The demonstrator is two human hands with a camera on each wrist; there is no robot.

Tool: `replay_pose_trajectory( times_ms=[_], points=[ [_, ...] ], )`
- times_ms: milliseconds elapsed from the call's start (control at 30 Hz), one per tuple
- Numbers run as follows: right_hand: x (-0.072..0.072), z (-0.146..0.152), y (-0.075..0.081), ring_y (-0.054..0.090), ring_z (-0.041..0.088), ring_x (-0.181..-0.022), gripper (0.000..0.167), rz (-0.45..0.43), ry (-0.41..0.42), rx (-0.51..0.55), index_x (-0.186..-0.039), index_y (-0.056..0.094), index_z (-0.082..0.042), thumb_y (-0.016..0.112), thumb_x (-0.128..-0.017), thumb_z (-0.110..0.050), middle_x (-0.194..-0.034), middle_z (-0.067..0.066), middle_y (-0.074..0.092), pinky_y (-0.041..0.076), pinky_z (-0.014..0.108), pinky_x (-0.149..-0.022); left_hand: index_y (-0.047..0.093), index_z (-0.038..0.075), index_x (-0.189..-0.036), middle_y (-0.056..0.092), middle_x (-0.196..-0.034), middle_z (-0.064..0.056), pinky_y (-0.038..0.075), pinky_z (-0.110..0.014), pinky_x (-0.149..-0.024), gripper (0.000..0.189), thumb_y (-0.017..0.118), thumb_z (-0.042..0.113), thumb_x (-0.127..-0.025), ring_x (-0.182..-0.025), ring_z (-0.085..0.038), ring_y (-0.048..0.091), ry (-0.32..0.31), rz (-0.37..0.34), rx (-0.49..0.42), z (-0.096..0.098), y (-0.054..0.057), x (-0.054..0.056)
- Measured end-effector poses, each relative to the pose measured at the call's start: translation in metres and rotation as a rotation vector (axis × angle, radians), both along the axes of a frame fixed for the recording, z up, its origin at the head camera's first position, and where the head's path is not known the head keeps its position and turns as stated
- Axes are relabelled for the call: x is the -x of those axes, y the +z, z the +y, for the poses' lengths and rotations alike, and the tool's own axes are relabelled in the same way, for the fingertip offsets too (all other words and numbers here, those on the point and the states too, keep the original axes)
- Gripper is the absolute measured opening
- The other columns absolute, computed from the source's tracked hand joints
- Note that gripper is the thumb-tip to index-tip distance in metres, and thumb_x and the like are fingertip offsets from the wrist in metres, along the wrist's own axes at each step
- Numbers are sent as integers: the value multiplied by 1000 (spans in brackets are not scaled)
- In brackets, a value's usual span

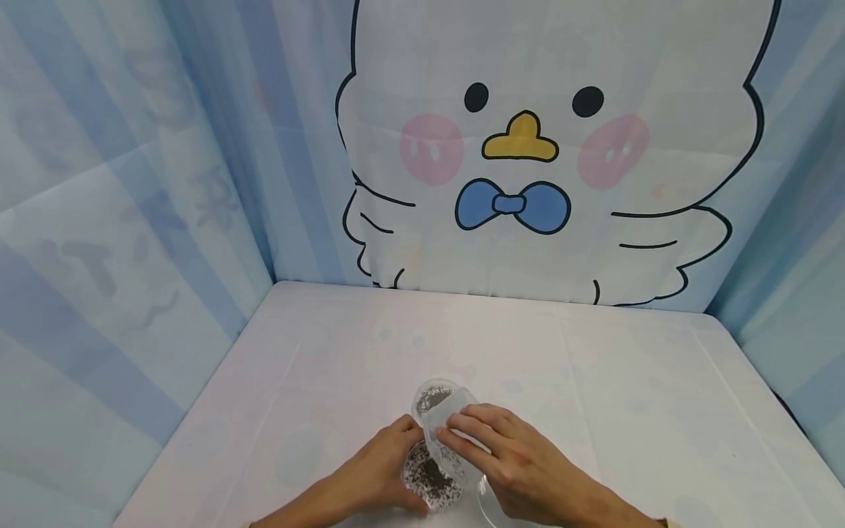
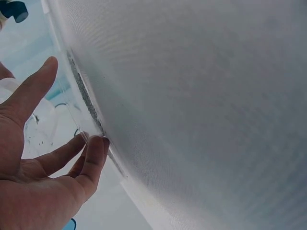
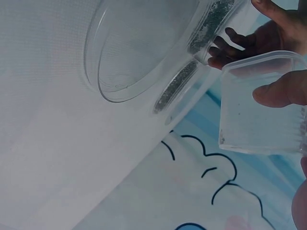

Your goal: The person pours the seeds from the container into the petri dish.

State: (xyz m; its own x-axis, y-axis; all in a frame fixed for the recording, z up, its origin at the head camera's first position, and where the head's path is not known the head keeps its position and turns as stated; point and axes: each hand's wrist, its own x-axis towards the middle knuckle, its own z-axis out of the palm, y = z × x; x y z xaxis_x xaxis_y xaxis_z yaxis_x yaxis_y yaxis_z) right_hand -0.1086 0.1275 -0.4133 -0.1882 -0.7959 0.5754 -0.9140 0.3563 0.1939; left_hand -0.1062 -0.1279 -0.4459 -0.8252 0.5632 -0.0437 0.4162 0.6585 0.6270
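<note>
A clear round petri dish [image 1: 432,480] with dark bits scattered over its bottom lies on the table. My left hand [image 1: 386,466] holds it from the left, thumb on the near side and fingers round the far side. Its fingertips touch the rim in the left wrist view, where the dish [image 2: 86,98] is seen edge-on. My right hand [image 1: 511,458] grips a translucent plastic tub [image 3: 254,112], tipped over the dish. A few dark specks cling inside the tub. Just behind stands a second round dish [image 1: 430,394] holding greyish-brown granules, partly covered by the tub.
A clear round dish or lid [image 3: 108,93] lies on the table beside the held dish, mostly hidden by my right hand in the head view. The pale tablecloth [image 1: 317,381] reaches back to a hanging curtain [image 1: 422,242] with a cartoon bird.
</note>
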Motion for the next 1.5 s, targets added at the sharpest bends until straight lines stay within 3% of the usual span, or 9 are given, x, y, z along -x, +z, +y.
replay_pose_trajectory(
  times_ms=[167, 233, 300, 533, 600, 833, 1167, 1433, 1500],
  points=[
    [0, -1, -1, 57, 23, -123, 52, 1, 3, -1, -144, 60, -7, 30, -102, -10, -132, 5, 66, 46, 35, -107, 64, 6, -137, 60, -120, 4, 55, -30, -97, 89, 102, 33, -62, -107, -9, 60, -14, 13, -22, -2, -5, 2],
    [0, -1, -1, 57, 22, -123, 52, 1, 8, -1, -143, 60, -7, 30, -101, -10, -131, 5, 66, 45, 34, -107, 63, 5, -137, 59, -118, 3, 56, -30, -91, 86, 100, 37, -65, -104, -9, 60, -45, 62, -34, -4, -17, 6],
    [0, -1, -2, 57, 22, -122, 52, 4, 11, -1, -143, 61, -7, 30, -101, -9, -131, 5, 66, 45, 34, -107, 63, 4, -136, 59, -118, 2, 56, -30, -89, 85, 99, 38, -66, -102, -9, 60, -59, 79, -43, -5, -20, 7],
    [-1, -1, -3, 57, 21, -121, 51, 12, 21, -4, -142, 62, -7, 31, -102, -9, -130, 4, 66, 47, 35, -106, 63, 6, -135, 59, -120, 4, 55, -28, -95, 87, 101, 35, -62, -106, -8, 60, -36, 41, -46, -3, -8, 3],
    [-1, -1, -3, 57, 22, -121, 51, 8, 21, -5, -142, 62, -7, 31, -102, -10, -130, 4, 66, 47, 35, -106, 63, 7, -136, 59, -120, 5, 55, -28, -94, 89, 101, 37, -62, -106, -8, 60, -37, 47, -52, -4, -15, 6],
    [0, -1, -4, 57, 23, -122, 51, -2, 30, 0, -143, 61, -6, 31, -103, -10, -130, 5, 66, 46, 36, -106, 60, 13, -142, 58, -124, 8, 56, -29, -92, 97, 98, 53, -62, -109, -7, 60, -61, 111, -83, -11, -63, 20],
    [-2, -1, -4, 58, 21, -120, 49, -9, 29, -7, -143, 61, -7, 29, -108, -16, -129, 3, 67, 48, 35, -105, 61, 12, -140, 58, -122, 7, 56, -28, -91, 94, 97, 53, -64, -105, -6, 60, -63, 106, -78, -11, -61, 20],
    [-2, -2, -3, 60, 21, -118, 45, 22, 42, 3, -140, 64, -7, 32, -109, -15, -127, 4, 69, 51, 35, -102, 61, 17, -139, 54, -121, 15, 55, -25, -92, 96, 96, 60, -61, -104, 1, 56, -46, 90, -47, -13, -82, 27],
    [-2, -2, -3, 59, 21, -118, 45, 24, 44, 3, -140, 64, -7, 32, -108, -14, -127, 4, 69, 50, 36, -102, 62, 14, -138, 55, -119, 13, 55, -25, -89, 95, 97, 57, -61, -102, 0, 56, -57, 102, -49, -12, -79, 27]
  ],
)
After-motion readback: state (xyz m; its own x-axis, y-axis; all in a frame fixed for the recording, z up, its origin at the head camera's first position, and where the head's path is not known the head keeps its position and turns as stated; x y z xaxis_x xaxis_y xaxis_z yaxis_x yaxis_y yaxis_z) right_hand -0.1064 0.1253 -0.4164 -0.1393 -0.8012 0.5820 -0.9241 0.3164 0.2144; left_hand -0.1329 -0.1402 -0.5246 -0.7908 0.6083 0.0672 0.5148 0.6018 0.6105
